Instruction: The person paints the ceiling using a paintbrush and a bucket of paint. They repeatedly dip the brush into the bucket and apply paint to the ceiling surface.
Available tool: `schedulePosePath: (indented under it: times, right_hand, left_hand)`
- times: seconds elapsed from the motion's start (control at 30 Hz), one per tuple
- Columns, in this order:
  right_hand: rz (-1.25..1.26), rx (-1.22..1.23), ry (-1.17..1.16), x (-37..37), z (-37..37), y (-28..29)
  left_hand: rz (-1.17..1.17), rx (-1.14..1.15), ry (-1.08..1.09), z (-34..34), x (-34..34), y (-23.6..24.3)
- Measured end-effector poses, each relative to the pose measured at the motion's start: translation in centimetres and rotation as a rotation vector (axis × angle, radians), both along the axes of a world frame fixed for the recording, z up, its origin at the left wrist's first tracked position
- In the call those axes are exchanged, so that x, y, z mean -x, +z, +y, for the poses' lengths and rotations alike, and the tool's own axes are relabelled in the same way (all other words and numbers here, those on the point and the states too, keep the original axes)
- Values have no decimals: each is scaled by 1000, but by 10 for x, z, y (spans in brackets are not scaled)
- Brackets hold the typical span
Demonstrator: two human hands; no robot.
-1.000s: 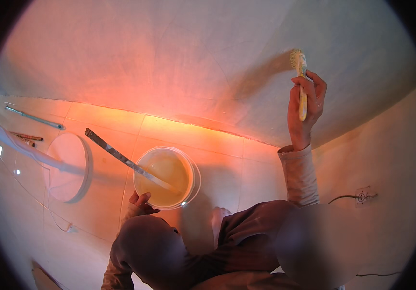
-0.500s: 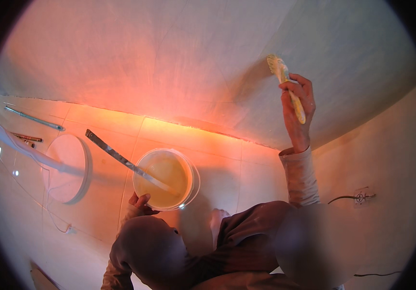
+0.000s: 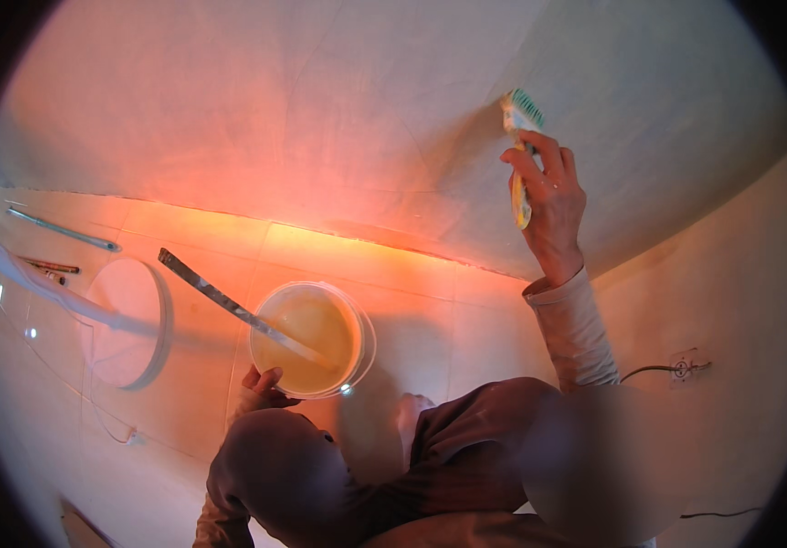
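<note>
My right hand (image 3: 550, 196) grips the yellowish handle of a paintbrush (image 3: 523, 111), whose bristles are raised against the grey-white wall (image 3: 393, 119). The brush's head looks smeared with pale coating, greenish along the bristles. Low at the left, my left hand (image 3: 268, 385) is closed on the near rim of a white plastic bucket (image 3: 363, 342). A cream-coloured liquid (image 3: 320, 320) fills part of the bucket. Out of it leans a flat stirring stick (image 3: 215, 292), dark and stained at its upper end. The bucket's thin handle hangs down along its right side.
A round white lid-like disc (image 3: 128, 320) is on the tiled floor (image 3: 201, 402) to the left. Beyond it lie a bluish rod (image 3: 64, 229) and some thin sticks (image 3: 53, 267). A thin cable (image 3: 64, 384) trails there. At right, a wire sticks out of a wall socket (image 3: 682, 369).
My right hand has turned the brush, swinging its handle to the left and its bristles up and right along the wall. My left hand and the bucket have barely moved.
</note>
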State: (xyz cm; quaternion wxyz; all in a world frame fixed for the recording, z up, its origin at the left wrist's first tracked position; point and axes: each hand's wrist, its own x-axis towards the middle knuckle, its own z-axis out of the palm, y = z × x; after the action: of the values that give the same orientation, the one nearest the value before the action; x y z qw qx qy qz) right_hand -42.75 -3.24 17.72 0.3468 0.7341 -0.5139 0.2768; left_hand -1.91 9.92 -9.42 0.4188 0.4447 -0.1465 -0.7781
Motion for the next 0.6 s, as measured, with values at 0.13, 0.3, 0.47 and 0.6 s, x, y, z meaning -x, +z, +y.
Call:
schedulePosePath:
  times: [0.13, 0.3, 0.47, 0.6]
  right_hand:
    - [-122, -154, 111, 0, 10, 8]
    - [-45, -8, 88, 17, 6, 75]
    - [101, 161, 53, 16, 1, 77]
    - [175, 76, -1, 16, 3, 15]
  left_hand:
    - [5, 45, -37, -2, -6, -8]
    - [-38, 42, -65, -2, -11, -15]
    - [-253, 277, -69, 5, -15, -49]
    - [21, 30, -55, -2, -9, -8]
